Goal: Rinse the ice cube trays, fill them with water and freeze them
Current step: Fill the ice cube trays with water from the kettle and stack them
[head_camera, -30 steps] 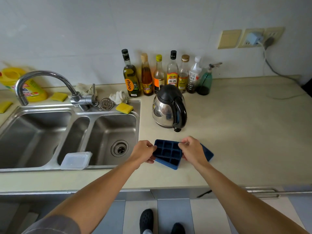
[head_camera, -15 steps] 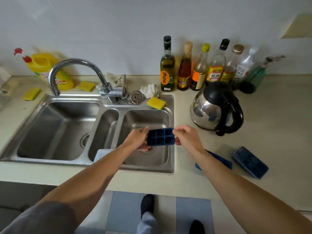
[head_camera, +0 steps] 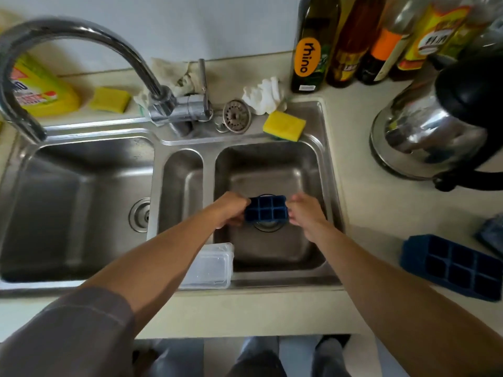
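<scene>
Two grips hold one blue ice cube tray (head_camera: 266, 210) at centre frame, above the drain in the right basin of the sink (head_camera: 330, 186). The left grip (head_camera: 231, 210) pinches the tray's left short end and the right grip (head_camera: 306, 214) pinches its right short end. Each is narrow and closed on the tray, which spans the gap between them. The tray's long axis runs left to right across the frame, cells facing up. The faucet (head_camera: 81, 36) arches toward the upper left, and its outlet hangs over the large left basin, well apart from the tray. No running water is visible. Rinsing therefore likely requires either carrying the tray leftward past the narrow middle basin or swinging the spout rightward. The left grip lies nearer both the spout and the tap lever (head_camera: 202, 77), so it is judged better placed to work them. A second ice cube tray (head_camera: 451, 268) lies cells up on the desk (head_camera: 367, 213) at lower right, apart from the sink.
</scene>
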`<state>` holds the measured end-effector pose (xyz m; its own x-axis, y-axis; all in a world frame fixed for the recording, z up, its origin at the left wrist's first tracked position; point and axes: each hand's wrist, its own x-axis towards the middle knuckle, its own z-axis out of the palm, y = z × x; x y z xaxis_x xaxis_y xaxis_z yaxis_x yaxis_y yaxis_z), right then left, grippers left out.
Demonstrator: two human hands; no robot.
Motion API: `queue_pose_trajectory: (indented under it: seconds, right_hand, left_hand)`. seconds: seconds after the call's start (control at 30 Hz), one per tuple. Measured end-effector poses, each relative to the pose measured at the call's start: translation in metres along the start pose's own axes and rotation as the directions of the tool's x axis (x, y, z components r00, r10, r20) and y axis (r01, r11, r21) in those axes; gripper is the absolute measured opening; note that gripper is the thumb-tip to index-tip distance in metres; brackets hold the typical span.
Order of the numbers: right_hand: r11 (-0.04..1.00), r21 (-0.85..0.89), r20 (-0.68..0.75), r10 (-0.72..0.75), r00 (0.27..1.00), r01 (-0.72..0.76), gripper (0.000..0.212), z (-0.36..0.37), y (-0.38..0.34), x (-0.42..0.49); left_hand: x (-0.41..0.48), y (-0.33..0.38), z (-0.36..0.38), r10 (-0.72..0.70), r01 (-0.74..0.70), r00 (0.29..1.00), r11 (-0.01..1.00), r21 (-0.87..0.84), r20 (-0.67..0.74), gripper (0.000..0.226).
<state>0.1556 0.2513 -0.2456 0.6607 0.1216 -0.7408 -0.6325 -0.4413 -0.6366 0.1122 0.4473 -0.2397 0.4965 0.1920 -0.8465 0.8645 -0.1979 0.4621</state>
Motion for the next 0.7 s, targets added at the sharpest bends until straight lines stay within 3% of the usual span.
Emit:
queue_pose_trajectory:
  seconds: [0.07, 0.17, 0.37, 0.47, 0.53, 0.6, 0.7]
  right_hand:
    - [0.999, -0.047, 0.003, 0.009, 1.0, -0.009, 0.011, 0.006, 0.004, 0.007]
    - [0.994, -0.105, 0.007, 0.012, 1.0, -0.011, 0.021, 0.012, 0.011, 0.017]
    - [0.999, -0.042, 0.003, 0.021, 1.0, -0.021, 0.029, 0.012, 0.019, 0.025]
    - [0.999, -0.048, -0.008, 0.002, 1.0, -0.002, 0.017, 0.008, 0.018, 0.019]
    - [0.997, -0.067, -0.032, -0.039, 0.999, 0.037, 0.014, 0.001, 0.014, 0.009]
    - [0.994, -0.061, -0.034, -0.093, 0.995, 0.09, 0.027, -0.007, 0.006, -0.006]
    - [0.974, -0.027, -0.057, -0.226, 0.973, 0.224, 0.03, -0.028, -0.015, -0.038]
  left_hand:
    - [0.013, -0.002, 0.002, -0.016, 0.016, 1.0, 1.0, 0.006, 0.026, 0.021]
    - [0.027, -0.003, 0.009, -0.028, 0.028, 0.999, 0.999, 0.018, 0.039, 0.024]
    - [0.036, -0.001, 0.018, -0.008, 0.009, 1.0, 0.996, 0.091, -0.012, 0.028]
    - [0.031, 0.0, 0.018, 0.01, -0.008, 1.0, 0.995, 0.102, -0.021, 0.029]
    - [0.021, 0.002, 0.017, 0.054, -0.048, 0.998, 0.99, 0.133, -0.044, 0.03]
    - [0.01, 0.008, 0.02, 0.105, -0.091, 0.988, 0.988, 0.123, -0.116, 0.029]
    - [-0.016, 0.022, 0.03, 0.137, -0.142, 0.966, 0.99, -0.009, -0.219, 0.027]
